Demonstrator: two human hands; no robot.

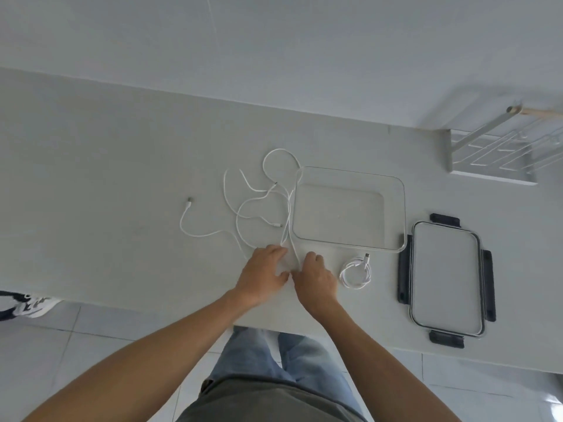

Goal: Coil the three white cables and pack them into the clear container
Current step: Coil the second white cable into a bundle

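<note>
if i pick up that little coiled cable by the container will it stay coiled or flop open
The coiled cable shows no tie that I can see, so its loops would probably sag or spring apart if lifted by one strand. It looks thin and light. Its plug end already sticks out free, so that would likely dangle.

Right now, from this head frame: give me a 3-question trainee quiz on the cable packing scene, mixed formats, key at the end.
1. True or false: the coiled cable already lies inside the clear container.
2. Multiple choice: where is the lid?
A. Snapped onto the container
B. Flat on the table, to the right of the container
C. Under the left hand
3. Fill in: the left hand and right hand are both at the near end of the ______ cables, just left of the container.

Key
1. False: it lies on the table, near the container's front edge.
2. B
3. loose (uncoiled, tangled)
</note>
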